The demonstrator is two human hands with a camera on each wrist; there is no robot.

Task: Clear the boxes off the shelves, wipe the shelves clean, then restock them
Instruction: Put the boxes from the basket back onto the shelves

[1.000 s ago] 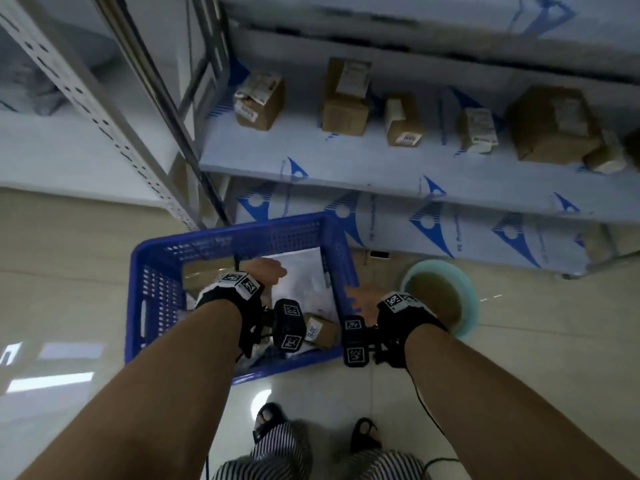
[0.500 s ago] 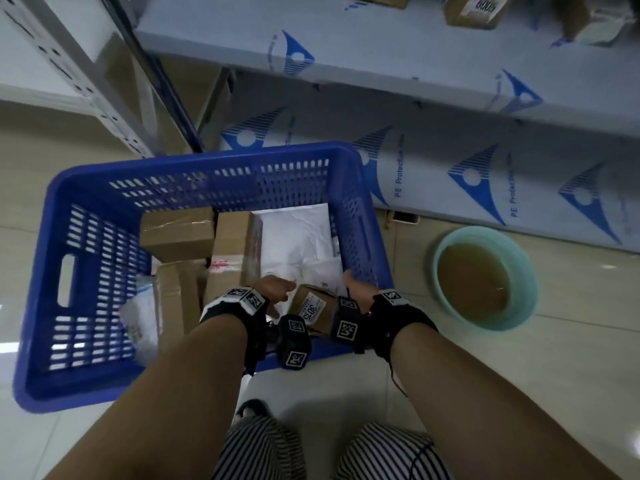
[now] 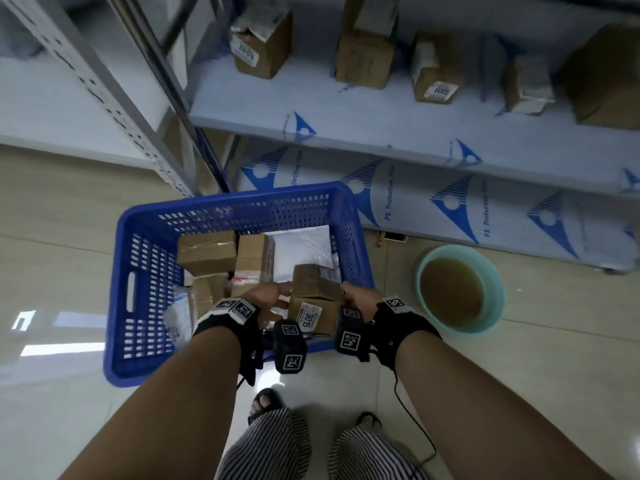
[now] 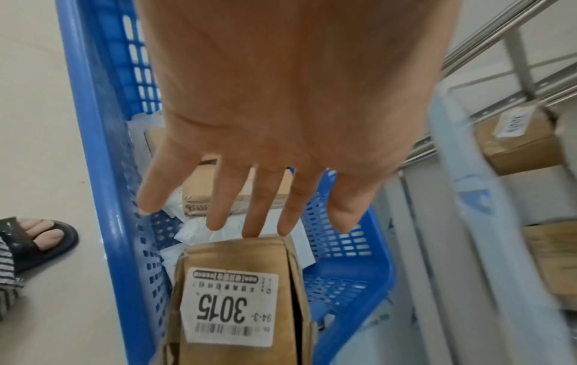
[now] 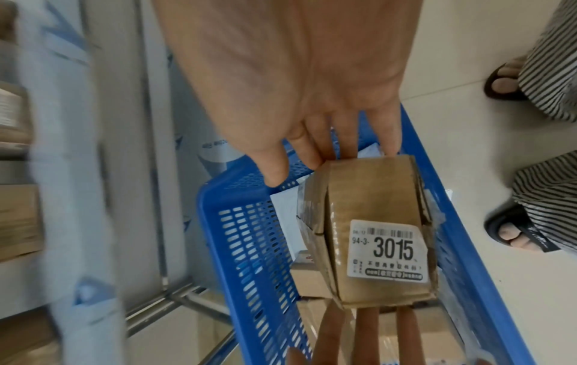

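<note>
Holding a small cardboard box (image 3: 313, 299) between both hands, a person in striped trousers stands over a blue plastic basket (image 3: 138, 282) on the tiled floor (image 3: 62, 209). The box, labelled 3015, sits above the basket's near right corner, pressed from either end. The left hand (image 3: 268, 299) has a spread grip: in the left wrist view its fingers (image 4: 260, 197) are straight and fanned, with the middle fingertips touching the box's end. The right hand (image 3: 356, 299) meets the opposite end, its fingers (image 5: 315, 148) fairly straight and their tips against the cardboard edge, thumb held apart (whether any finger curls behind the box cannot be told). Below the box, the basket holds several more brown boxes (image 3: 207, 252) along its left side and white padded mailers (image 3: 301, 249) to the right. A metal shelf (image 3: 381, 133) covered in blue-printed protective film runs behind the basket, carrying a row of brown boxes, among them one labelled 3005 (image 3: 259, 46) at the left and one labelled 6005 (image 3: 438, 74) further right. A pale green basin (image 3: 460, 289) of brownish water stands on the floor just right of the basket. Dark sandals show at the person's feet.
</note>
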